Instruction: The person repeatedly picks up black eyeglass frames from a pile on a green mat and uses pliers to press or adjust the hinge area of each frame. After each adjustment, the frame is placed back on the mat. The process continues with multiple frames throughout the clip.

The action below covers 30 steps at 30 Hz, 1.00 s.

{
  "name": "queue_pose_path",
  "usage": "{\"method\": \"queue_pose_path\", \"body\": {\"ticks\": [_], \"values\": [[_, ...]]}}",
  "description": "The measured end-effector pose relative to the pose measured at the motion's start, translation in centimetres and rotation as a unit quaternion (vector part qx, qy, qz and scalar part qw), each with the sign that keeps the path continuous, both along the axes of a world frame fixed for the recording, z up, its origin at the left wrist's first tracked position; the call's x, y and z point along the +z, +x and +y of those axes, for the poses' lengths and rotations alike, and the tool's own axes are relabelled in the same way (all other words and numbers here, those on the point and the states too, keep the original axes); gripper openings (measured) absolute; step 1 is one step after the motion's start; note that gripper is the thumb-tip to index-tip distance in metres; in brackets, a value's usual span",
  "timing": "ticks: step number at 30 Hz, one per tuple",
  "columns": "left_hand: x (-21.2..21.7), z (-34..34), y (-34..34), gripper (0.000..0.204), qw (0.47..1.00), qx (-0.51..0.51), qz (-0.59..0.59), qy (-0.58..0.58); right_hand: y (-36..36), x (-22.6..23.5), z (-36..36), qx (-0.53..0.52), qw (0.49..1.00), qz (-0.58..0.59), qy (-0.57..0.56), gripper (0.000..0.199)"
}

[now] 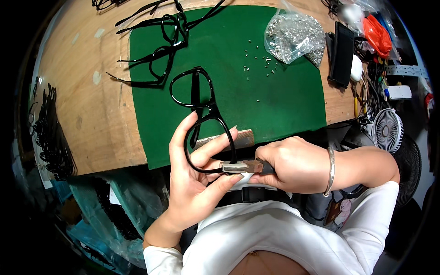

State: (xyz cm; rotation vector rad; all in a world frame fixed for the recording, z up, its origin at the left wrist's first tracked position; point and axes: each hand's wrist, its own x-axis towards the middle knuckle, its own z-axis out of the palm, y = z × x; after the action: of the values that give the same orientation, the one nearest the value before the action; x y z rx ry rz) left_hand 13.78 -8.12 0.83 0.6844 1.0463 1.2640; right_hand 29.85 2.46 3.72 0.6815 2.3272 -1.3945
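A black eyeglass frame (212,106) is held up at the near edge of the green mat, with one temple folded behind its lenses. My left hand (188,195) is closed around its lower rim, fingers spread along the rim and thumb near the corner. My right hand (298,165) grips pliers (243,167) whose worn, rusty-brown head meets the frame's near end corner. Exactly what the jaws pinch is hidden. Behind my left fingers lies a flat, textured metal piece (247,137), partly covered.
More black eyeglass frames (176,43) lie at the far left of the green mat (275,103). Small metal pieces (268,59) are scattered near a clear bag (295,34) full of them. Dark frames or temples (50,133) pile up left. A black phone-like object (341,55) and white fan (387,130) are right.
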Motion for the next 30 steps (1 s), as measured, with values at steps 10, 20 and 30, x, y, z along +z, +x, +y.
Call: {"method": "queue_pose_path", "body": {"ticks": [10,20,30], "values": [[-0.1,0.6,-0.4,0.084,1.0,0.016,-0.018,-0.014,1.1,-2.1,2.3,-0.029,0.99,0.014,-0.135,0.034],[-1.0,-0.6,-0.3,0.069,0.989,0.146,-0.003,0.038,1.7,-7.9,5.3,-0.174,0.944,0.042,0.279,0.015],[-1.0,-1.2,-0.5,0.04,0.945,0.037,-0.322,-0.043,0.7,-7.4,4.7,-0.128,0.958,0.004,0.256,0.017]]}}
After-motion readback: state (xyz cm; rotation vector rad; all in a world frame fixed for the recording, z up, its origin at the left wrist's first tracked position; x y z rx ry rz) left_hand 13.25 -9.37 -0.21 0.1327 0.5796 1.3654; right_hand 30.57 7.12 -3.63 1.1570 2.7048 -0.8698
